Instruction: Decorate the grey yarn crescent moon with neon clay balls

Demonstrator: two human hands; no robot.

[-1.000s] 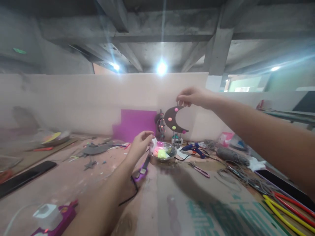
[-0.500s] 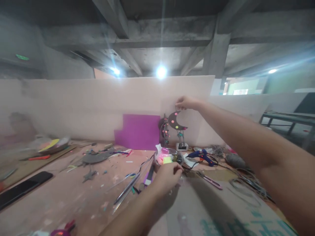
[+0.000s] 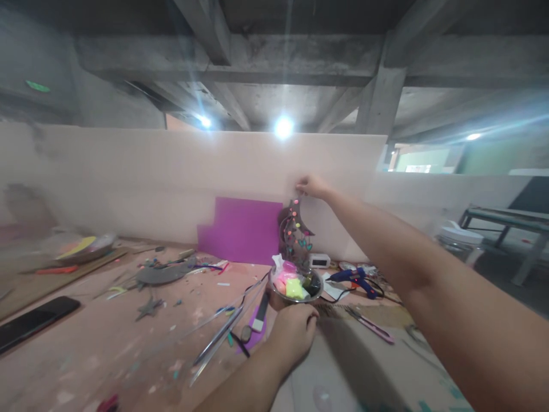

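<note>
My right hand [image 3: 312, 186] is raised at the board wall, thumb and fingers pinched on the top of a dark crescent moon ornament [image 3: 305, 225]. Coloured dots stud the moon, and small teal pieces dangle under it. It overlaps another dark, dotted ornament [image 3: 283, 220] by the wall, so their edges are hard to separate. Low in front, my left hand [image 3: 295, 331] rests with curled fingers on the board, and nothing shows in it. Just beyond it stands a metal bowl [image 3: 315, 296] holding pink and yellow-green clay packets [image 3: 294, 288].
A blue glue gun [image 3: 354, 276] and a pink-handled craft knife [image 3: 373, 327] lie right of the bowl. Leftward are tweezers [image 3: 221, 335], a grey crescent [image 3: 165, 274], a grey star [image 3: 148, 308] and a black phone [image 3: 38, 321]. A purple sheet [image 3: 249, 229] leans on the wall.
My right hand has moved left with the moon ornament, bringing it against the other hanging piece. My left hand has lowered slightly, away from the bowl. The view has shifted a little.
</note>
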